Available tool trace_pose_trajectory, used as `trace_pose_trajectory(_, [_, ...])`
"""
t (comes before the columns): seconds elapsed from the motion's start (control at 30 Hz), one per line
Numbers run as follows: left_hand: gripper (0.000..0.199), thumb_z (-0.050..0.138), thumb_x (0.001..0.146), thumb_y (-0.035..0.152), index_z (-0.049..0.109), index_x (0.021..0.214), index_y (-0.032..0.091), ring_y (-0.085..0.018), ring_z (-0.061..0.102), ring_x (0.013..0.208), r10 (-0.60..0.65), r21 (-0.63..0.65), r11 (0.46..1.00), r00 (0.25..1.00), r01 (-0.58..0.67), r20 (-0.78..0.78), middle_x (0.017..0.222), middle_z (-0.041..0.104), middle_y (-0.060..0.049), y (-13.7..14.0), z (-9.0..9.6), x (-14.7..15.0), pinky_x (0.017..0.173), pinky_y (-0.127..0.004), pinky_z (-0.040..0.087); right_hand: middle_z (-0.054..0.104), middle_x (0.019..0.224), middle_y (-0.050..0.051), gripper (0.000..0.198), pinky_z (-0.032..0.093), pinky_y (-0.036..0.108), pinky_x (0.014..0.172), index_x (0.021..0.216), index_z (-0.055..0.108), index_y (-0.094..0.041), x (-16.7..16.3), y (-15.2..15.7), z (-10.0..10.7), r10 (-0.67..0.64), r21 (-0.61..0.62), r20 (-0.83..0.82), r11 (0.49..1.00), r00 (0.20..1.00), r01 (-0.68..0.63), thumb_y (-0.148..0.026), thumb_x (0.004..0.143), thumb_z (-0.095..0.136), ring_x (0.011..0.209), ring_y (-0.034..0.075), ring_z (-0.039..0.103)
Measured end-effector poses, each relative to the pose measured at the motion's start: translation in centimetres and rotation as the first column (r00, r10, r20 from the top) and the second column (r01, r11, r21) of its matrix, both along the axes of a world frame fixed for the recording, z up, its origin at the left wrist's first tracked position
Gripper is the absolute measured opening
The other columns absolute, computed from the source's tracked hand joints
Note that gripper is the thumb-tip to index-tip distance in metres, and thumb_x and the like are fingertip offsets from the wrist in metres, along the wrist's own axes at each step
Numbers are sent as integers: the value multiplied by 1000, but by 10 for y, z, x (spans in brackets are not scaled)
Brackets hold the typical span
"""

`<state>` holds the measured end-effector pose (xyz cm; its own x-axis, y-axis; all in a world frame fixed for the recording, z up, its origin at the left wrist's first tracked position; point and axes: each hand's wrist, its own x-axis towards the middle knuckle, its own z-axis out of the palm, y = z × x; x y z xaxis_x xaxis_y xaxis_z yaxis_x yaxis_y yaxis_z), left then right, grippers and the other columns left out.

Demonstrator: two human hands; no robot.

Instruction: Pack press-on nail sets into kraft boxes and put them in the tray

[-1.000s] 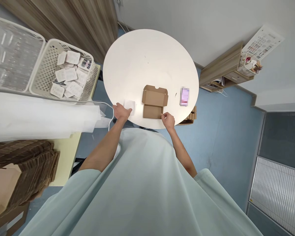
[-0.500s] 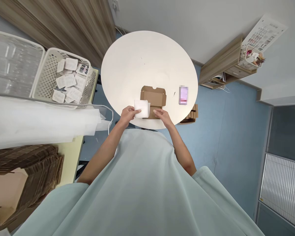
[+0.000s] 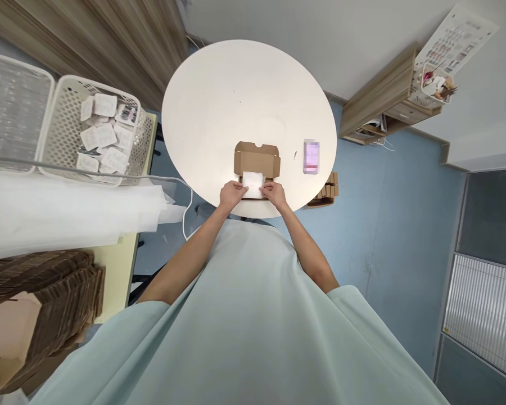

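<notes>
A white foam-wrapped packet (image 3: pixel 253 184) is over the bottom part of a small open cardboard box (image 3: pixel 257 160), whose lid is folded back away from me. My left hand (image 3: pixel 233 194) pinches the packet's left edge between thumb and fingers. On the other side my right hand (image 3: pixel 274 193) grips the right edge in the same way. What is inside the wrapping is hidden. Whether the packet touches the box floor I cannot tell. The box stands near the close edge of the round white table (image 3: pixel 248 84).
A pink-and-purple pixelated item (image 3: pixel 311 156) lies at the table's right. To the left are a white basket (image 3: pixel 59 126) of small packets, clear plastic containers (image 3: pixel 12 112), a white foam roll (image 3: pixel 67 211) and stacked flat cardboard (image 3: pixel 63 304). Small boxes (image 3: pixel 326 191) sit low at the right.
My left hand has moved the packet right, over the box's bottom part. My right hand has closed on its right edge. The view has shifted slightly.
</notes>
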<state>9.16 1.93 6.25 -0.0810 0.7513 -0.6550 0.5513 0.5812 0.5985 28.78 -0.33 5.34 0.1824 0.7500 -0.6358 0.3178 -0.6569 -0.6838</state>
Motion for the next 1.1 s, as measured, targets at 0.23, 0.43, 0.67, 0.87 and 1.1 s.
trace_pose_trajectory(0.23, [33, 70, 90, 20, 81, 121, 22, -33, 76, 122, -178, 9, 983, 962, 184, -208, 121, 85, -10, -3, -3, 7, 107, -42, 58, 85, 112, 5, 9, 62, 35, 104, 103, 78, -22, -11, 11, -2, 245, -108, 283, 969, 927, -223, -21, 96, 72, 110, 24, 81])
trace_pose_trajectory(0.43, [31, 60, 99, 28, 83, 118, 18, -42, 74, 119, -383, -26, 918, 872, 395, -306, 125, 78, -21, -6, -4, 7, 98, -49, 60, 85, 110, 4, 12, 62, 35, 101, 97, 78, -25, -18, 12, 0, 336, -163, 343, 941, 877, -297, -18, 95, 68, 112, 26, 79])
trace_pose_trajectory(0.67, [40, 52, 101, 27, 78, 126, 10, -45, 72, 120, -587, -103, 800, 734, 591, -342, 139, 66, -29, -10, -3, 10, 100, -54, 58, 83, 108, 8, 13, 64, 39, 94, 94, 77, -24, -24, 8, -10, 425, -226, 426, 905, 799, -361, -18, 94, 65, 109, 30, 78])
trace_pose_trajectory(0.87, [44, 47, 101, 21, 77, 131, 9, -46, 72, 119, -631, -107, 764, 702, 636, -331, 143, 62, -31, -12, 3, 12, 102, -57, 56, 81, 115, 12, 17, 63, 42, 94, 104, 74, -22, -27, 0, -12, 501, -292, 465, 865, 730, -408, -22, 104, 58, 112, 32, 77])
trace_pose_trajectory(1.1, [43, 44, 103, 20, 76, 131, 10, -43, 73, 116, -703, -139, 694, 625, 706, -339, 146, 59, -29, -12, 8, 13, 96, -52, 58, 80, 122, 17, 21, 60, 41, 94, 116, 70, -18, -26, -3, 1, 536, -314, 467, 844, 704, -435, -19, 108, 51, 114, 33, 76])
